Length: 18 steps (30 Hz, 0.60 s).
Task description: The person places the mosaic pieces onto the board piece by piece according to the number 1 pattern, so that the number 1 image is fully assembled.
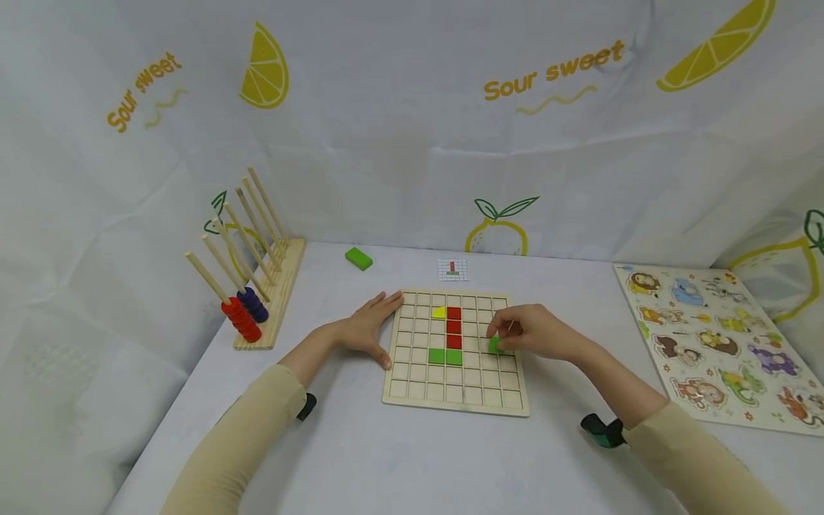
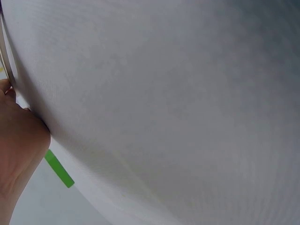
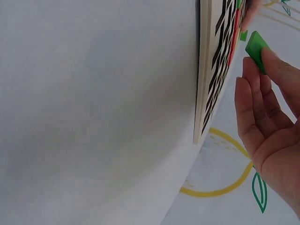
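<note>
A wooden grid board (image 1: 425, 393) lies flat on the white table. On it are a yellow piece (image 1: 439, 312), a column of red squares (image 1: 453, 327) and two green squares (image 1: 445, 356). My right hand (image 1: 531, 330) pinches a green tile (image 1: 495, 345) between thumb and fingers over the board's right side; the right wrist view shows this green tile (image 3: 256, 49) held by its edge. My left hand (image 1: 368, 329) rests with spread fingers against the board's left edge. In the left wrist view, only part of the left hand (image 2: 21, 136) shows.
Behind the board lie a small printed pattern card (image 1: 453, 270) and a green block (image 1: 358, 258). A wooden peg rack (image 1: 283, 286) with red and blue rings stands at the left. An animal puzzle board (image 1: 721, 343) lies at the right. A printed curtain (image 1: 399, 179) hangs behind.
</note>
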Each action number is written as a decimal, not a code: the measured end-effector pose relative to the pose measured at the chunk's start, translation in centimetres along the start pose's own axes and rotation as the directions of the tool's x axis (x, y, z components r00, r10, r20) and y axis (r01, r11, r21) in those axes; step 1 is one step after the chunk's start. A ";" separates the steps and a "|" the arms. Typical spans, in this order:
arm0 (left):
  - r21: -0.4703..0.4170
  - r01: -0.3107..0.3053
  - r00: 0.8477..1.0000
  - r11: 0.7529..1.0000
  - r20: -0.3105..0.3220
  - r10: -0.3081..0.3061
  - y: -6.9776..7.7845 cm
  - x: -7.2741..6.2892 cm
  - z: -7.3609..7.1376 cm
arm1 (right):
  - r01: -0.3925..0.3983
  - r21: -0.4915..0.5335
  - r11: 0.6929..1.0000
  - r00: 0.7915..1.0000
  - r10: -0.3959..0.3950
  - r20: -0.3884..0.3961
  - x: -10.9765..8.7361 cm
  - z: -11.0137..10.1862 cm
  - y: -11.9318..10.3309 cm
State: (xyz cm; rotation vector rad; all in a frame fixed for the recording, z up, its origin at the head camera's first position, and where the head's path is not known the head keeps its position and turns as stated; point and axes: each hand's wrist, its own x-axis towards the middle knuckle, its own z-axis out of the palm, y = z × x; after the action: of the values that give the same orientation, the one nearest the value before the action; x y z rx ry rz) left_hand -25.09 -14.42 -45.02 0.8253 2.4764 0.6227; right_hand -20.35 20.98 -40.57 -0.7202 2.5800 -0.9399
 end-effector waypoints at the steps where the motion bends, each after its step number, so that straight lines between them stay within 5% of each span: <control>1: -0.004 0.000 1.000 1.000 -0.001 0.000 0.0 0.0 0.0 | 0.011 0.009 1.000 1.000 -0.011 0.003 0.2 0.2 -0.1; 18: -0.008 0.006 1.000 1.000 0.000 -0.006 0.0 0.1 0.0 | 0.062 -0.001 0.998 0.997 -0.062 0.037 2.1 2.8 -1.3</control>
State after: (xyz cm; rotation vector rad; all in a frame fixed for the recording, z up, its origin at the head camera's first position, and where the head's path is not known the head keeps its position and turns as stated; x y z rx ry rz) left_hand -25.11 -14.35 -45.06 0.8147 2.4742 0.6299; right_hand -20.40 17.51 -42.03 -0.8143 2.5406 -0.9338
